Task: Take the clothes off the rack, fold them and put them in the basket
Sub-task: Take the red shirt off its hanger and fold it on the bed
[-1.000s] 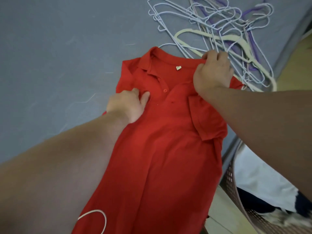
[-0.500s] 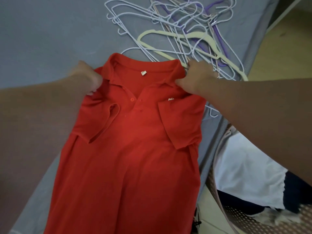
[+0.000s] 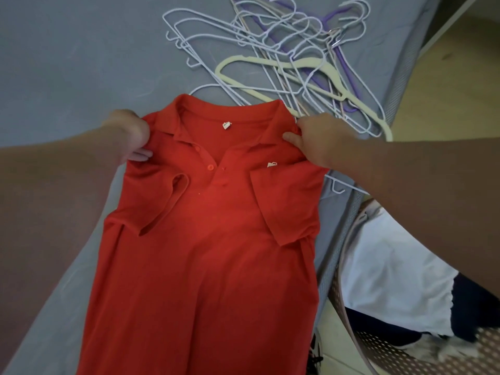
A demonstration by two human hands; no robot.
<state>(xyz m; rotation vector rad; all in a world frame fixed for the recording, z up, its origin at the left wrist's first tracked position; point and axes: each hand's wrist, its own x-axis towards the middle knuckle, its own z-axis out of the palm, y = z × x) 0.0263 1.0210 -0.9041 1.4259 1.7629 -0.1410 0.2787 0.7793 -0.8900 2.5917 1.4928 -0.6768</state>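
Note:
A red polo shirt lies face up on the grey bed, collar away from me, both short sleeves folded inward over the chest. My left hand grips the shirt's left shoulder. At the other shoulder my right hand pinches the fabric beside the collar. The pinkish perforated basket stands on the floor at the lower right, beside the bed, with white and dark clothes inside.
A tangled pile of white, purple and cream hangers lies on the bed just beyond the collar. The bed's right edge runs diagonally past the hangers, with wooden floor beyond it.
My left hand left the chest and took hold of the left shoulder. The left sleeve now lies folded inward. My right hand stays at the right shoulder.

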